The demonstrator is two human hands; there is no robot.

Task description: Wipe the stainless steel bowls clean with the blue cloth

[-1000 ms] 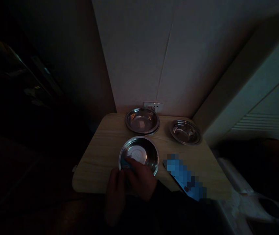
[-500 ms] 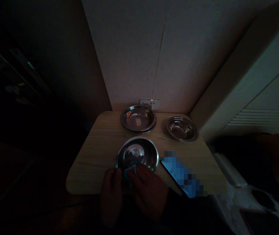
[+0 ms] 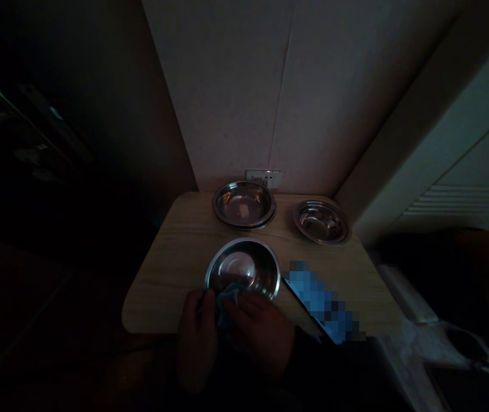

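Note:
A shiny metal bowl sits near the front of the small wooden table, its near side partly hidden behind my hands. My left hand is closed on the bowl's near-left rim, thumb on top. In the fingers of my right hand is a light blue cloth, bunched up and lying over the near edge of the bowl. Dim light leaves the undersides of both hands dark.
Stacked metal basins stand at the back of the wooden table by a wall socket. Smaller stacked metal bowls are at the back right. A phone with a blurred screen lies right of the bowl.
The cloth and my right fingers have shifted slightly at the bowl's near rim. My left hand keeps its hold. The whole view has moved a little.

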